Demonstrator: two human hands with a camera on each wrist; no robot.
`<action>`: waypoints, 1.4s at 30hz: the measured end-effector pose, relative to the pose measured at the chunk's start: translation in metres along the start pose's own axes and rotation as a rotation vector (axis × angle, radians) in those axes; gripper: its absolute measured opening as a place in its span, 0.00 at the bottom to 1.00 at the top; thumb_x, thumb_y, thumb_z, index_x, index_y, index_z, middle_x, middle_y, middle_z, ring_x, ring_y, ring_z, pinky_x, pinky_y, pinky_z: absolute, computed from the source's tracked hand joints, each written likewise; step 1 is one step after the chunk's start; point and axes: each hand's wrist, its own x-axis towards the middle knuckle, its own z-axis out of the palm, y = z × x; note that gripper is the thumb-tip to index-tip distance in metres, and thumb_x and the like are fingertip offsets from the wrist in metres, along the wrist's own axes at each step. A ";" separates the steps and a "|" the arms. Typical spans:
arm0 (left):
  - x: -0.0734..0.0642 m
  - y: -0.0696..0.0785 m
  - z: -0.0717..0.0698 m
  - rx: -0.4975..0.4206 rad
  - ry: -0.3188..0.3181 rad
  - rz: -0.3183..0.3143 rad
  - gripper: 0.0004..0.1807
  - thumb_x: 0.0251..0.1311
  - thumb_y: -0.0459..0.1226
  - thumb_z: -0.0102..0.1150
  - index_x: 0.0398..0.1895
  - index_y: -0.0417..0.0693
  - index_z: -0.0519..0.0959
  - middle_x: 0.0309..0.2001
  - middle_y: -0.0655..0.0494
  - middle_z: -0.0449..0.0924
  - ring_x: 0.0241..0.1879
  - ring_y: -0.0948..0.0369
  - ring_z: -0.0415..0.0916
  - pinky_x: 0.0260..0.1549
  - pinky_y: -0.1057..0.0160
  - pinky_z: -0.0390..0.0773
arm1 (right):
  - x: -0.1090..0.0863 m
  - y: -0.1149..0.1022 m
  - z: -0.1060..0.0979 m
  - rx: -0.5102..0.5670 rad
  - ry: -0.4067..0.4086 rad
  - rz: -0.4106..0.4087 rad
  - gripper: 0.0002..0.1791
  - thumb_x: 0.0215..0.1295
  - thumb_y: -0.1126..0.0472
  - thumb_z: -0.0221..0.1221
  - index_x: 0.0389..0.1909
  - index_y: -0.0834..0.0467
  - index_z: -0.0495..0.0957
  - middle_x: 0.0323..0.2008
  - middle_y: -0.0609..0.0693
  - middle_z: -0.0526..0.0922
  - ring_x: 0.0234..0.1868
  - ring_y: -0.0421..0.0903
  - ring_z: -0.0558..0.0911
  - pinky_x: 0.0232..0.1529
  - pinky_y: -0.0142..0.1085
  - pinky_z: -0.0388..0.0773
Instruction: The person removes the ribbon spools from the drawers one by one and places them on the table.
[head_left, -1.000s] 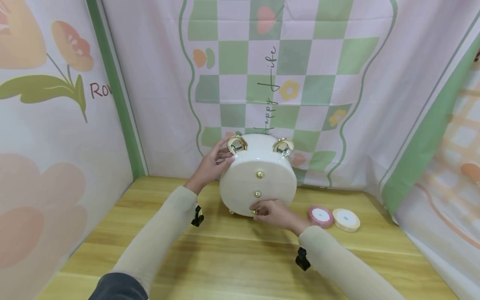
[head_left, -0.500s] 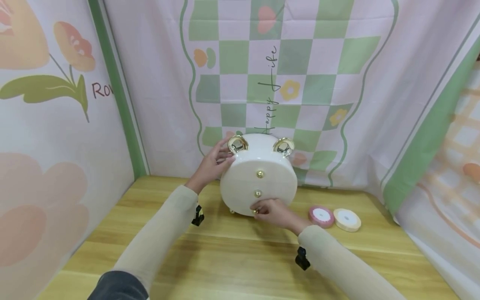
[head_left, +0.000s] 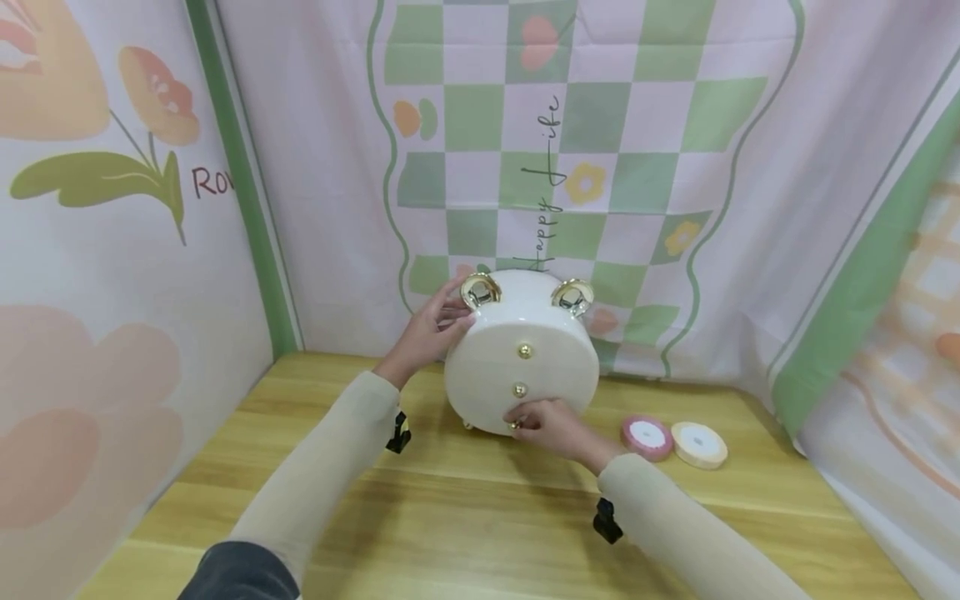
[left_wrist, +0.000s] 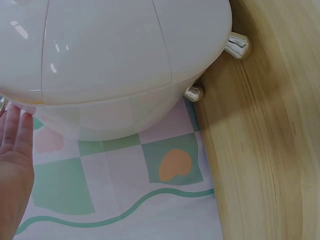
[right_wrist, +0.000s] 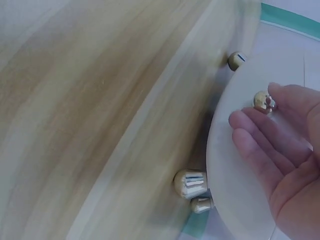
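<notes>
A glossy white rounded storage box (head_left: 558,354) with gold bear ears (head_left: 573,297) stands on its gold feet (right_wrist: 190,183) on the table. Three gold knobs run down its front, the top knob (head_left: 525,351) and the middle knob (head_left: 520,389) uncovered. My right hand (head_left: 553,427) pinches the bottom knob (right_wrist: 261,101) between thumb and fingers. Up at the box's left side, beside the left ear (head_left: 480,290), rests my left hand (head_left: 431,335). Its fingers (left_wrist: 22,135) look straight in the left wrist view, and part of them is hidden behind the ear.
Two ribbon rolls, one pink (head_left: 647,438) and one cream (head_left: 700,445), lie side by side to the right of the box. Behind the wooden table (head_left: 465,517) hangs a checked curtain (head_left: 532,175), close to the box's back. A printed cloth (head_left: 135,333) bounds the left side.
The head view has shifted slightly, so everything sits a little farther right and lower in it. Both hands keep their places on the box and the bottom knob.
</notes>
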 end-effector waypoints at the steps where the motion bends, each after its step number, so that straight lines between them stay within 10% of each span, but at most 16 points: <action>1: 0.000 0.000 0.000 0.002 -0.001 -0.003 0.37 0.71 0.42 0.59 0.79 0.72 0.55 0.59 0.47 0.74 0.59 0.52 0.75 0.62 0.55 0.74 | 0.000 0.000 0.000 -0.004 0.003 -0.006 0.10 0.63 0.67 0.67 0.45 0.62 0.86 0.42 0.56 0.87 0.39 0.47 0.86 0.40 0.36 0.85; 42: -0.001 0.003 0.001 0.047 -0.013 0.025 0.38 0.73 0.40 0.57 0.79 0.73 0.52 0.60 0.47 0.74 0.60 0.52 0.74 0.63 0.56 0.73 | -0.007 -0.008 0.000 0.017 -0.042 0.045 0.11 0.65 0.64 0.67 0.48 0.60 0.86 0.42 0.51 0.87 0.39 0.45 0.86 0.38 0.34 0.84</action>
